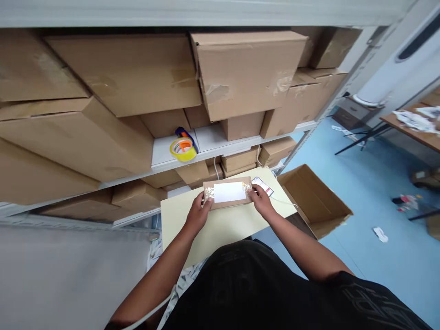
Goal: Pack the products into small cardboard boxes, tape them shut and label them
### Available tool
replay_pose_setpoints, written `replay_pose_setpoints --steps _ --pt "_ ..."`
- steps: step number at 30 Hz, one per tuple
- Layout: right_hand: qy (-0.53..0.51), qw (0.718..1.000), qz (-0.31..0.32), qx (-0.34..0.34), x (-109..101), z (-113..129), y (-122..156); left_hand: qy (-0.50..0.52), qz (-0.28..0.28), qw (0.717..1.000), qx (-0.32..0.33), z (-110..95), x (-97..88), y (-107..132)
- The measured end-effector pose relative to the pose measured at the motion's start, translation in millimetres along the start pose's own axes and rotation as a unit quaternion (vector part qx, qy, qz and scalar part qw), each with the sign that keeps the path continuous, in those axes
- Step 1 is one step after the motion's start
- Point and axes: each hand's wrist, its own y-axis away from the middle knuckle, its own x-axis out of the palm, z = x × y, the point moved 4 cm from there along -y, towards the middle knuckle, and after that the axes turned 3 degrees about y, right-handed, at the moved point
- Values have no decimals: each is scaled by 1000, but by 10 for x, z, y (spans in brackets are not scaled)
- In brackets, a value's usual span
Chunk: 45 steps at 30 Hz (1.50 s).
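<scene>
Between my two hands is a small flat cardboard box (227, 206) with a white label (229, 192) on its top face and clear tape at both ends. My left hand (198, 211) grips its left end, thumb on top. At the right end, my right hand (261, 200) has its fingers closed on the box edge. Below the box lies the pale yellow tabletop (216, 233); I cannot tell whether the box touches it. A phone with a lit screen (263, 186) lies beside my right hand.
A blue and orange tape dispenser with yellow tape (184, 145) sits on the shelf (220, 145) above the table. Large cardboard boxes (250, 78) fill the rack. An open carton (314, 201) stands right of the table. Another table (412, 123) is at the far right.
</scene>
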Motion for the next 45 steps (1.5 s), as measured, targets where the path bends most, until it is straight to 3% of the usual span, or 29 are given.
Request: replay_pose_setpoints --steps 4,8,12,18,24,28,32,37,41,45 --pt "0 995 -100 3 -557 1 142 -30 65 996 47 -407 405 -260" --pt "-17 983 -181 17 -1246 -89 302 -57 143 982 105 -917 1085 -423" --pt "-39 963 -264 32 -2010 -337 404 -65 207 965 150 -1374 1932 -535" --pt "-45 935 -337 98 -3151 -1070 388 -79 285 936 191 -1896 3404 -686" --pt "-13 923 -343 175 -4028 -1683 416 -97 315 923 198 -2166 4833 -773" --pt "11 916 -345 206 -4432 -1864 445 -99 336 918 184 -2210 5463 -792" --pt "19 917 -328 225 -4632 -2051 393 -113 358 909 180 -2169 5767 -873" --pt "47 917 -285 275 -4686 -2407 356 -151 390 895 153 -2072 5813 -961" --pt "59 918 -263 292 -4631 -2608 430 -149 368 908 130 -2025 5492 -972" --pt "59 921 -230 308 -4411 -2659 470 -125 335 928 107 -1856 4856 -990"
